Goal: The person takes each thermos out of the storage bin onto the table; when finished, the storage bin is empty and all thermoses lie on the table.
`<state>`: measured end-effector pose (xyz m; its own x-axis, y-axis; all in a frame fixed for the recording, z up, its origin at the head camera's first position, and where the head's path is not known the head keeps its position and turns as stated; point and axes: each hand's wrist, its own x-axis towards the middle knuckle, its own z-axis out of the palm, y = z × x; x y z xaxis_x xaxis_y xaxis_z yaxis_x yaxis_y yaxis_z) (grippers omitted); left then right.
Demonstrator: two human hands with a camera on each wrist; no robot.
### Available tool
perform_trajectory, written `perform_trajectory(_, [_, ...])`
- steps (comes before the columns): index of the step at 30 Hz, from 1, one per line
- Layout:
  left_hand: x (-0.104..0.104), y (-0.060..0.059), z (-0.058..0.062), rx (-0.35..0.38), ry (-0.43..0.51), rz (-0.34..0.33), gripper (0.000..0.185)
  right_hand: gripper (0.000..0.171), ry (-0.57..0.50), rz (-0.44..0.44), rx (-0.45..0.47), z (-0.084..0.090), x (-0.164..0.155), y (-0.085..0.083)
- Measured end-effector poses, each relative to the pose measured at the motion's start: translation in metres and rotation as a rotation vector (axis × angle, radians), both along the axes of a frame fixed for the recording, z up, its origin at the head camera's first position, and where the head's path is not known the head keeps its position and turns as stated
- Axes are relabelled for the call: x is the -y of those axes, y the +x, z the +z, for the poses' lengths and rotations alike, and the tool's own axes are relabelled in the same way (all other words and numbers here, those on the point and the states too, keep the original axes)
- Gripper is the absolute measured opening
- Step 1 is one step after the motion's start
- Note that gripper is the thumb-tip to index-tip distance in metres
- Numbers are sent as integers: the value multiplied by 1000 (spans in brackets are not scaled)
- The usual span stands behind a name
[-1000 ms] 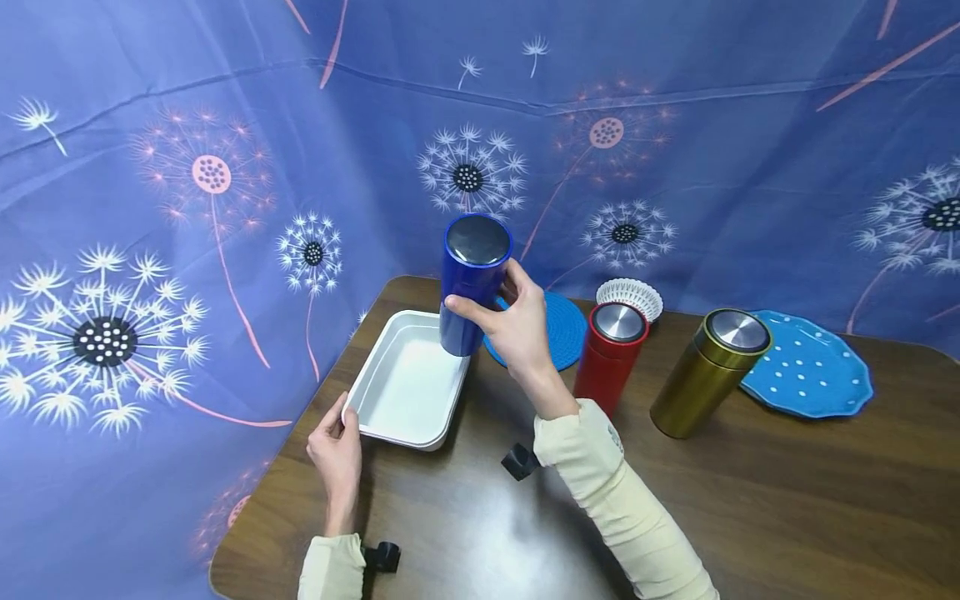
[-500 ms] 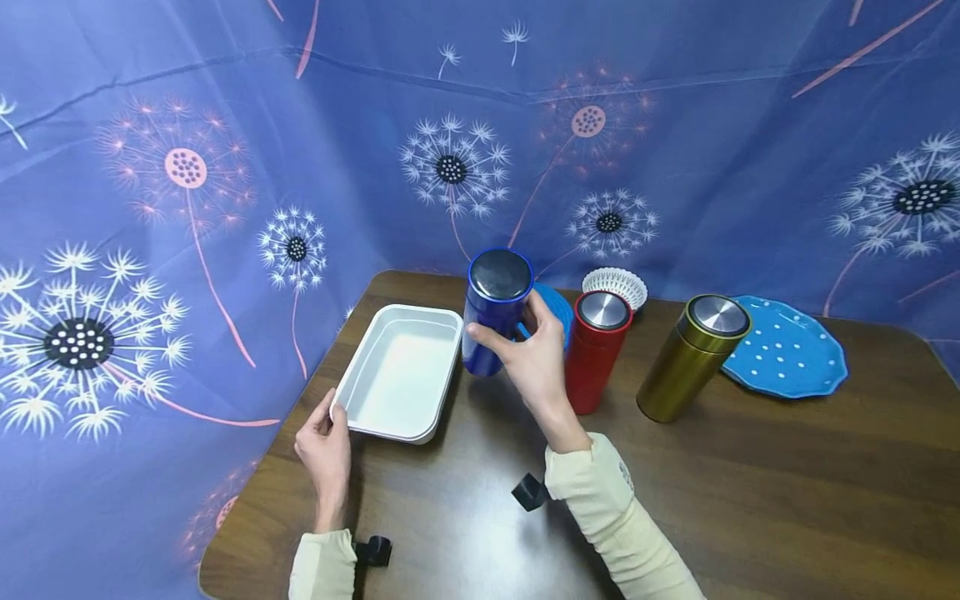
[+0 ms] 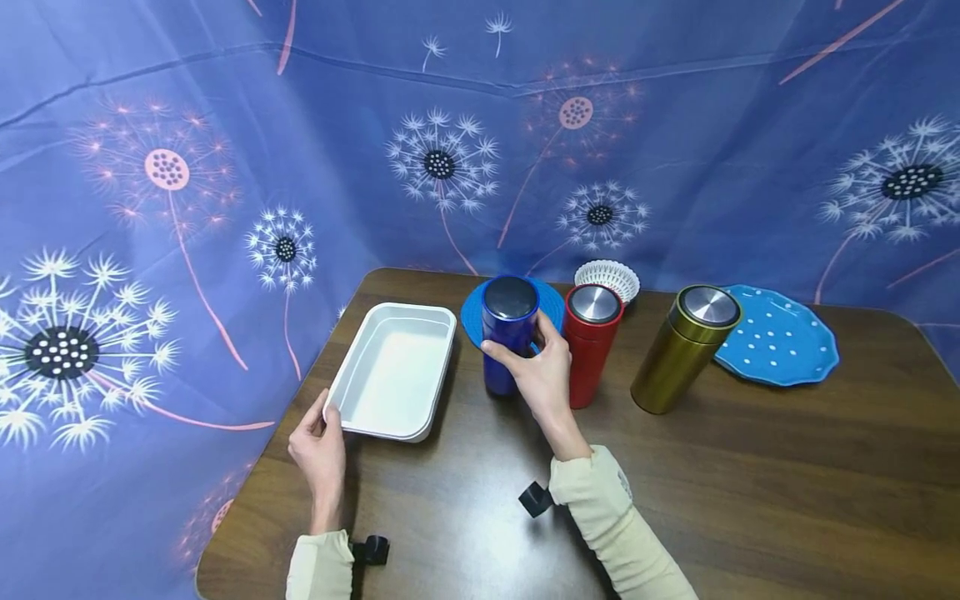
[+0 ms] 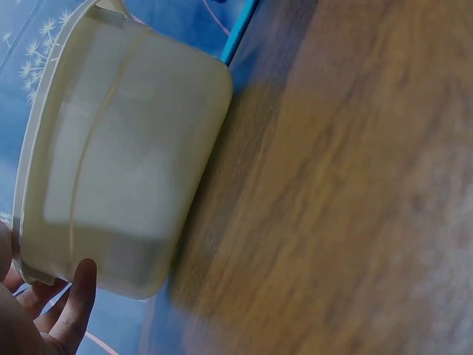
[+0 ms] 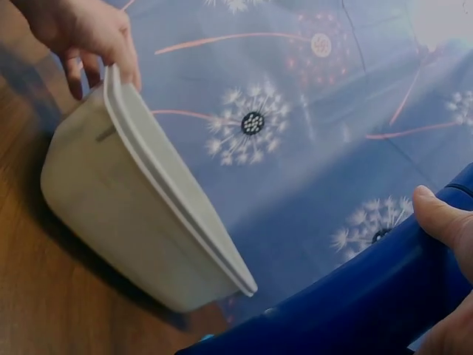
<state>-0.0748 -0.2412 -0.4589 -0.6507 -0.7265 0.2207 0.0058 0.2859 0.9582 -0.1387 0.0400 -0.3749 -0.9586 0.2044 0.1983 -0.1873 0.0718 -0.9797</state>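
Observation:
My right hand [image 3: 537, 373] grips a blue steel canister [image 3: 507, 336] that stands upright on the wooden table [image 3: 750, 500], between a white rectangular tray [image 3: 392, 372] and a red canister [image 3: 588, 345]. In the right wrist view the blue canister [image 5: 355, 303] fills the lower right, with my thumb [image 5: 443, 218] on it. My left hand [image 3: 318, 446] holds the near left corner of the tray, thumb on its rim. The left wrist view shows the tray's outer wall [image 4: 126, 170] and my fingers [image 4: 70, 310] at its corner.
A gold canister [image 3: 684, 348] stands right of the red one. Behind lie a blue round mat [image 3: 471, 312], a white fluted cup [image 3: 607, 279] and a blue dotted plate [image 3: 776, 346]. A dandelion-print cloth [image 3: 225, 167] hangs behind and to the left of the table.
My right hand has carried the blue canister from above the tray down and to the right, so it now stands on the table beside the red canister. My left hand stays at the tray's corner.

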Motion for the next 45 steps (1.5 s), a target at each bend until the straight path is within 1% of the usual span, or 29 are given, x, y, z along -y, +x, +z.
perform_trajectory(2, [1,0,-1,-6,11,2,30,62,1,1,10,-3,0,-1])
perform_trajectory(8, [3,2,-4,5,17,10,30,66,9,-2,47,-10,1,-1])
perform_trajectory(14, [2,3,-3,16,13,9,30,66,25,-5,44,-14,0,-3])
perform_trajectory(17, [-1,3,2,10,23,-3,31,70,27,-4,52,-16,-1,-5])
perform_trajectory(21, [-10,7,19,-2,36,-22,31,73,36,-4,64,-17,-3,-6])
perform_trajectory(23, [-14,9,26,-4,37,-27,31,73,46,-7,68,-16,-3,-6])
perform_trajectory(25, [-16,11,30,3,32,-30,32,72,52,-8,70,-16,-2,-7])
perform_trajectory(27, [-17,11,31,14,30,-31,32,71,59,-11,72,-16,-2,-7])
perform_trajectory(33, [-18,11,34,43,34,-24,32,77,88,-15,80,-17,0,-8])
perform_trajectory(36, [-17,11,33,37,38,-26,32,77,98,-15,74,-17,1,-8])
perform_trajectory(42, [-15,9,32,4,41,-38,32,79,111,-2,56,-18,2,-10])
perform_trajectory(45, [-16,9,32,8,34,-34,31,80,110,6,51,-18,2,-11])
